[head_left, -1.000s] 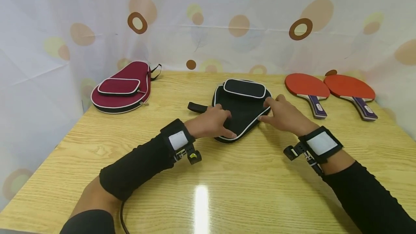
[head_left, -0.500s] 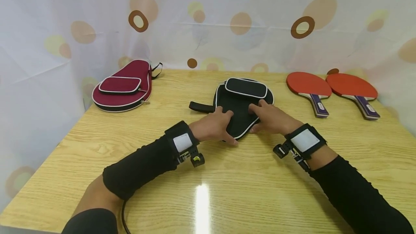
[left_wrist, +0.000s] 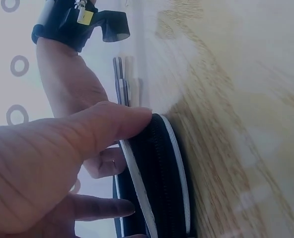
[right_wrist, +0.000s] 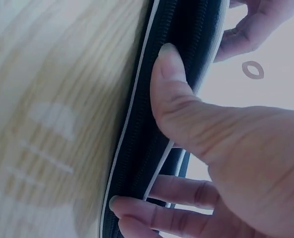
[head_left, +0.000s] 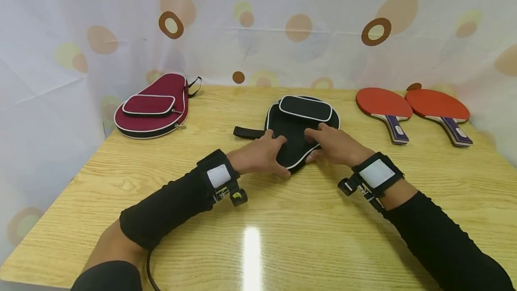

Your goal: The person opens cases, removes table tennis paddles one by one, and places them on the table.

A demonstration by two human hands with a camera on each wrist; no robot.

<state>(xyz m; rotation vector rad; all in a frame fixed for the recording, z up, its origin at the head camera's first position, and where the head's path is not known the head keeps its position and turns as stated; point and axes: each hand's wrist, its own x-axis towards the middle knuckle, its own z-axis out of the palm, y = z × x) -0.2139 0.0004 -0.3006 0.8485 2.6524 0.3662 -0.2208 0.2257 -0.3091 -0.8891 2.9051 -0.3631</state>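
A black table tennis bat case [head_left: 292,140] with white piping lies on the table, narrow end toward me. My left hand [head_left: 260,152] grips it near the narrow end, with the thumb [left_wrist: 129,121] on the edge beside the zip and the fingers over the top face. On the other side my right hand [head_left: 337,145] holds the edge. Its thumb [right_wrist: 174,94] presses the zipped side wall, where two rows of teeth show with dark fabric between them. A small pocket [head_left: 305,108] sits on the case's wide end, and a black strap [head_left: 248,133] sticks out to the left.
A dark red bat case [head_left: 151,107] lies at the back left. Two red table tennis bats [head_left: 383,103] lie at the back right with purple handles toward me. A patterned cloth [head_left: 258,26] hangs behind the wooden table [head_left: 194,246].
My right hand has moved left and nearer along the case's edge, toward its narrow end. The left hand has stayed near the same spot on the case.
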